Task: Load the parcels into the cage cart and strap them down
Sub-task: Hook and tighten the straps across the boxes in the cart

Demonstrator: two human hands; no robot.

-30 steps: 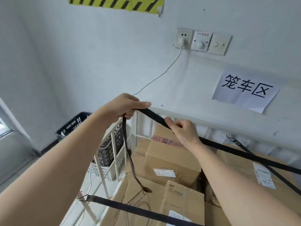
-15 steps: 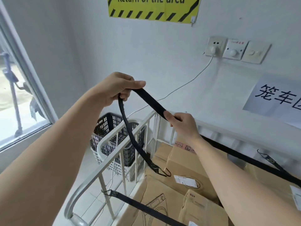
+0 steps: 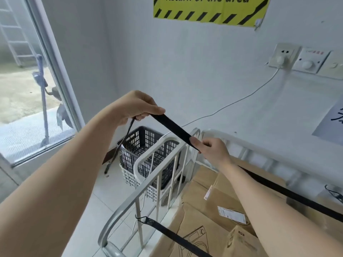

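Black webbing is the item under control: the strap (image 3: 172,127) runs taut between my left hand (image 3: 135,106) and my right hand (image 3: 211,151), above the far left corner of the cage cart (image 3: 148,190). The left-hand fingers (image 3: 156,110) are closed in a pinch on the strap, and the free tail (image 3: 118,145) hangs from that hand outside the rail, ending near the floor beside the black basket (image 3: 141,140); I cannot make out its end fitting. The right hand is closed on the same strap lower down, thumb on top, and from there the strap passes down across the parcels (image 3: 207,203), which already sit inside the cart. A second strap (image 3: 170,234) is hooked to a left-side rail bar and crosses the near boxes. Risks, as I judge them: the loose tail can snag in the basket mesh or on the rail bars when I pull it in. A twist in the webbing would let the strap seat on edge and slacken later. If either pinch slips under tension, the strap can recoil toward the far side. Hooking to a thin upright instead of the top rail may let the hook slide down. Overtightening could crush the box edges.
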